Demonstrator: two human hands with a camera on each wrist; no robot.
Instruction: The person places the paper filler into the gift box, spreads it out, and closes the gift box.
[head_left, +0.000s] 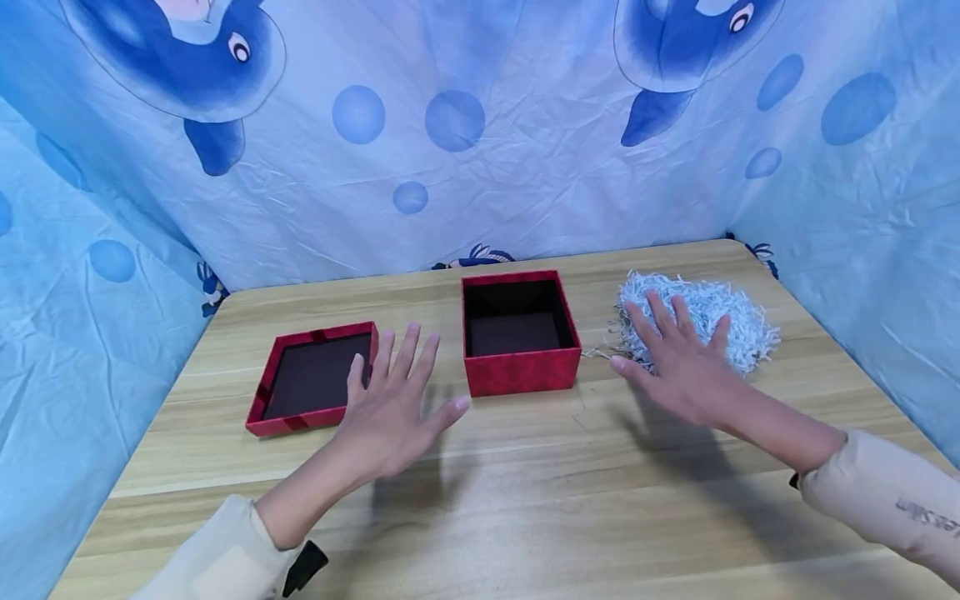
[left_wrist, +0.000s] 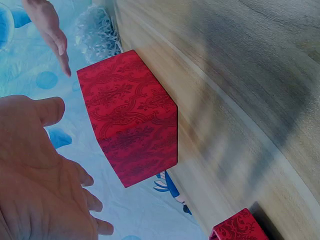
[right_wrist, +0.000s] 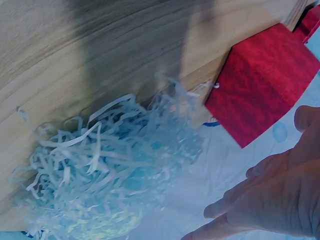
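An uncovered red box (head_left: 522, 372) with a dark inside stands mid-table; its patterned side fills much of the left wrist view. To its left lies a red box lid (head_left: 318, 377), inner side up. Pale blue shredded paper (head_left: 738, 321) is heaped on the right. My left hand (head_left: 393, 417) hovers palm down with fingers spread, between lid and box, overlapping the lid's right edge in the head view. My right hand (head_left: 686, 371) is likewise spread, over the near left part of the paper heap. Neither hand holds anything.
The wooden table (head_left: 525, 500) reaches back to a blue curtain (head_left: 525, 200) printed with whales and bubbles, which also hangs along both sides. A few loose paper strands (head_left: 597, 353) lie between the box and the heap.
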